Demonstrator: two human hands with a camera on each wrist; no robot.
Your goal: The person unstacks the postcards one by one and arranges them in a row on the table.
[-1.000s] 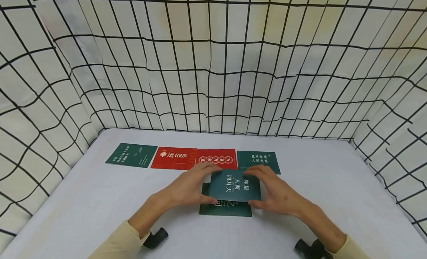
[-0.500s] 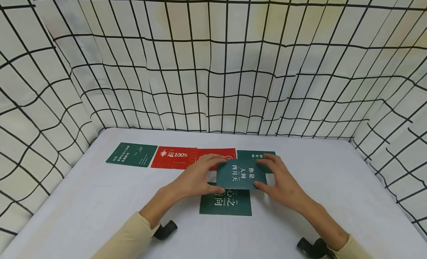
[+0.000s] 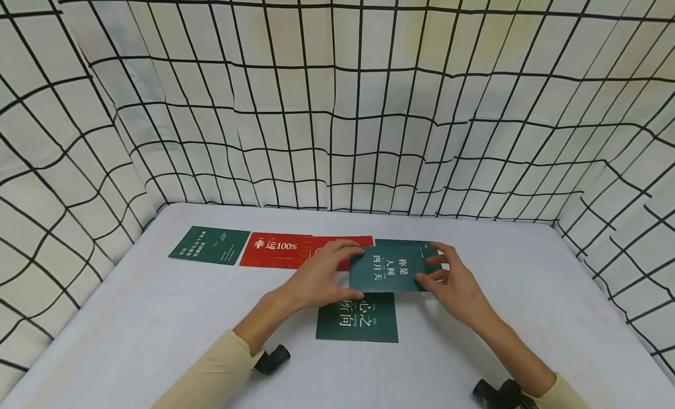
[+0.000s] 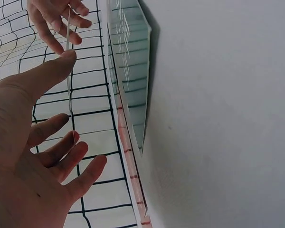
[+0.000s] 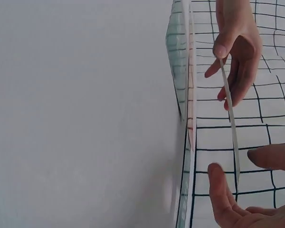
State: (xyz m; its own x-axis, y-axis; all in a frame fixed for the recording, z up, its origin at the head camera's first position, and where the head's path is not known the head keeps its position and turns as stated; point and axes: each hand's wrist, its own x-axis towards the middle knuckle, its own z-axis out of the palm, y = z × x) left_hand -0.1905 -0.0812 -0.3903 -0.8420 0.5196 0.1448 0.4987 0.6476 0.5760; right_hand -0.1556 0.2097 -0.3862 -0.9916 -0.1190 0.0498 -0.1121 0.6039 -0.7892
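A dark teal card (image 3: 387, 269) with white characters is held above the table, its left end in my left hand (image 3: 313, 280). The left thumb is at its near edge and the fingers at its far edge. At the right end my right hand (image 3: 461, 292) has thumb and fingers parted. In the right wrist view they stand on either side of the thin card edge (image 5: 232, 123), with small gaps. Below lies a green card (image 3: 358, 324) with large white characters, its far part hidden. Behind the held card, another green card (image 3: 401, 243) is mostly covered.
A green card (image 3: 211, 245) lies at the left end of the back row, then a red card (image 3: 276, 251) and a second red card (image 3: 321, 244), partly behind the left hand. A black grid net (image 3: 332, 113) encloses the white table (image 3: 132, 333) at back and sides.
Both hands and the held card have moved away from the body and to the right, uncovering more of the lower green card. The right hand has shifted outward, its fingers parting from the card's end.
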